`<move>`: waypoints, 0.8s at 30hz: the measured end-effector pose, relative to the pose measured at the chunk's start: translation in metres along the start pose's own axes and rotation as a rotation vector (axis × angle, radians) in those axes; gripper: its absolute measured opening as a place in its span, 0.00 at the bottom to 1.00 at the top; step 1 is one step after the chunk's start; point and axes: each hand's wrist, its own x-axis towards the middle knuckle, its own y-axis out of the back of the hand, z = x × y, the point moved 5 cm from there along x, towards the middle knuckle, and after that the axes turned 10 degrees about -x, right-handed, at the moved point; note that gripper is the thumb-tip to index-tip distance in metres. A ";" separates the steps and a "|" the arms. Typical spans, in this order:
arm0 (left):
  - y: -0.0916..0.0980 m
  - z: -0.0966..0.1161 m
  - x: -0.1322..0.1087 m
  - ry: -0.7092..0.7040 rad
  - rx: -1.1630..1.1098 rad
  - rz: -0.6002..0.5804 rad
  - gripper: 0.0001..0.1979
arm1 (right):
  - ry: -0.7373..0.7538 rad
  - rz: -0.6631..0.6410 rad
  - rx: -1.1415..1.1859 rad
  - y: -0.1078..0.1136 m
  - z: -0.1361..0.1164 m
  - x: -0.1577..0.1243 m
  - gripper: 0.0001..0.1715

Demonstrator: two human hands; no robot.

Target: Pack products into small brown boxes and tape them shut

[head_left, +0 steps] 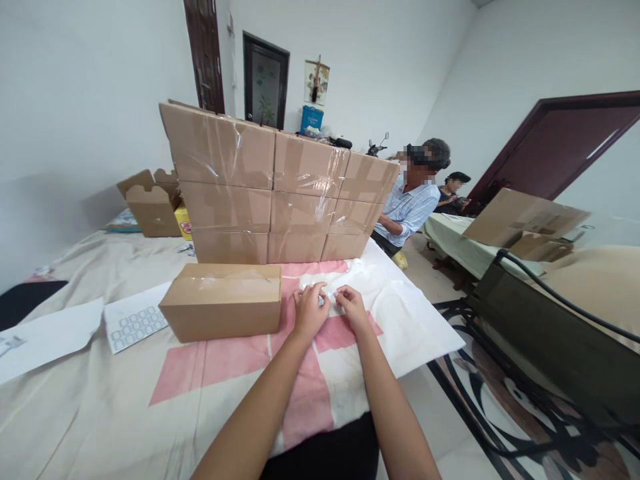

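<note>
A pink-and-white cloth [305,413] is lying under a closed carton [220,321], whose long axis is pointing toward my hands. Right of the carton, my left hand [311,312], the nearer, is pinching a small pale piece [329,295]. Opposite, my right hand [354,309] is reaching in; whether its fingers are gripping, I cannot tell.

The head-worn camera looks forward and down over both hands [311,313].

Your right hand [353,307] can pass over the white sheet [423,327]; a single carton [223,307] blocks leftward, the stacked cartons [295,213] forward.
</note>
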 end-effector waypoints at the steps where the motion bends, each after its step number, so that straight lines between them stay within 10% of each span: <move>1: -0.001 0.000 0.000 -0.002 -0.002 -0.005 0.16 | -0.005 0.010 0.000 0.000 0.002 0.001 0.12; 12: 0.007 -0.011 0.000 0.045 -0.063 0.095 0.15 | -0.127 0.336 0.189 0.035 0.034 0.013 0.19; 24: 0.005 -0.013 0.000 0.043 -0.087 0.092 0.13 | -0.113 0.317 0.220 0.032 0.034 0.012 0.15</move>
